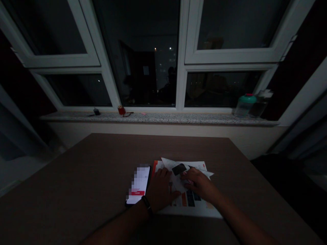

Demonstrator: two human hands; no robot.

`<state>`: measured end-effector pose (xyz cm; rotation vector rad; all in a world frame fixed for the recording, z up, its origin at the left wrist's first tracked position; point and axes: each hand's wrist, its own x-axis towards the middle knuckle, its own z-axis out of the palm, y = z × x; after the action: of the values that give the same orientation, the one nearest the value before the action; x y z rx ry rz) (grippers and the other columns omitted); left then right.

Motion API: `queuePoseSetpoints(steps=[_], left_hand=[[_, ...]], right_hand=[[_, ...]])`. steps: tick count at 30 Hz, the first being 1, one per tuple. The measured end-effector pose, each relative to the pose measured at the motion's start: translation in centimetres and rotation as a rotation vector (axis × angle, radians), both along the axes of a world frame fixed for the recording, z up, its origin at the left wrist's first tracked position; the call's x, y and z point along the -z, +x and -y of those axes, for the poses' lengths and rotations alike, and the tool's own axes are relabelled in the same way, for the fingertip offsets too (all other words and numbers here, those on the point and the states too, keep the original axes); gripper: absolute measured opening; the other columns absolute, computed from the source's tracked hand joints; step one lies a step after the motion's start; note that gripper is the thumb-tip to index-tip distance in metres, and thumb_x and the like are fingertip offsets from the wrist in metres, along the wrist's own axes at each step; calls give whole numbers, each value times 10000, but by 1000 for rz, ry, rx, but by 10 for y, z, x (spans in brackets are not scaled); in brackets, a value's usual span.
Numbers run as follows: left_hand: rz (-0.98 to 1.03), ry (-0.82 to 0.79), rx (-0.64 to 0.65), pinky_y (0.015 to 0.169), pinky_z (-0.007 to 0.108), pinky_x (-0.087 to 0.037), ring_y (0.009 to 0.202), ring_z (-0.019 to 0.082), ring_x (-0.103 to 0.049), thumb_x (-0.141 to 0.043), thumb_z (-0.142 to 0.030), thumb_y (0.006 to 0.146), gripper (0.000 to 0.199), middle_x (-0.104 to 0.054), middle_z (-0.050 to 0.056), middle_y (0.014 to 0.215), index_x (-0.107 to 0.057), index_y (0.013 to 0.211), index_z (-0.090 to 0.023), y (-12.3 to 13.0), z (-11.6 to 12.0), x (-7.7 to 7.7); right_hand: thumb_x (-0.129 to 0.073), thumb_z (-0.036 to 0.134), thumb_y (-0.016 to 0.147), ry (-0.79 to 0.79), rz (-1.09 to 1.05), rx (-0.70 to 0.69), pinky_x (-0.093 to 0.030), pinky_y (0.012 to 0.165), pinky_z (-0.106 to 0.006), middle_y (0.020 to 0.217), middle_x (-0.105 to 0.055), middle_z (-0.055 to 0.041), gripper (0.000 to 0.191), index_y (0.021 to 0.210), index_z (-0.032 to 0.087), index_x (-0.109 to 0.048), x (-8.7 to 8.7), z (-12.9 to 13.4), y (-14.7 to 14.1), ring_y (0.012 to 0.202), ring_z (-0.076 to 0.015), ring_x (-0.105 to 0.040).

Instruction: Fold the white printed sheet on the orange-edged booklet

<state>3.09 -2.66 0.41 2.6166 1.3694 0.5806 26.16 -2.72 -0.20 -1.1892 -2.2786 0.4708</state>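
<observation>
A printed sheet of paper [176, 160], partly folded with pointed corners, lies over a printed magazine or leaflet [201, 212] on the brown table [102, 153]. My left hand [159, 190] rests palm down on the left part of the paper, fingers stretched out and thumb apart, a dark band around its wrist. On the right side, my right hand [200, 183] has its fingers bent and closed on the folded sheet; its fingertips are partly hard to see in the dim light. A lit phone [140, 185] lies just left of my left hand, its screen partly blurred.
Beyond the table runs a speckled stone windowsill [163, 118] under dark windows. On it stand a teal-lidded bottle [245, 105], a clear bottle [260, 103], a small red container [121, 110] and a small dark bottle [96, 111]. Curtains hang at both sides.
</observation>
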Motion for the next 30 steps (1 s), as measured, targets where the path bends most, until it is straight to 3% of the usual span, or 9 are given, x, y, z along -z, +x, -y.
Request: queuePoseSetpoints(steps=[10,15,19,24,30], left_hand=[[21,17,-11,940,501,-410,1097,338,-478,-770,-522,711,640,-534,114,1201,-526,1196,-182,0,2,-3],[64,24,94,982,476,-379,1134,319,-464,-764,-423,740,503,-540,90,1224,-556,1144,-207,1,2,-5],[71,-18,211,1030,449,-347,1182,288,-453,-696,-319,811,482,-525,58,1265,-520,1257,-266,2,4,-11],[17,-46,217,1016,460,-349,1158,292,-463,-671,-311,829,597,-522,48,1267,-430,1376,-316,3,6,-17],[-25,-26,222,1000,453,-356,1129,287,-464,-641,-318,851,442,-535,46,1222,-517,1275,-304,3,5,-16]], right_hand=[[-668,217,853,9,-4,5,-455,905,-344,1072,-669,-43,237,1083,269,-695,-4,2,-1,1022,-205,-573],[-656,206,854,8,7,8,-457,892,-349,1057,-665,-48,235,1076,269,-694,-4,2,-2,1017,-211,-568],[-647,189,843,3,19,24,-464,891,-355,1050,-652,-52,278,1106,271,-681,-2,1,-3,1015,-217,-567],[-603,183,864,21,31,56,-457,923,-374,1056,-655,-61,300,1152,254,-651,-4,3,-6,1028,-229,-562],[-573,147,854,10,66,110,-441,973,-381,1172,-632,-75,379,1216,247,-620,-3,2,-10,1108,-241,-535]])
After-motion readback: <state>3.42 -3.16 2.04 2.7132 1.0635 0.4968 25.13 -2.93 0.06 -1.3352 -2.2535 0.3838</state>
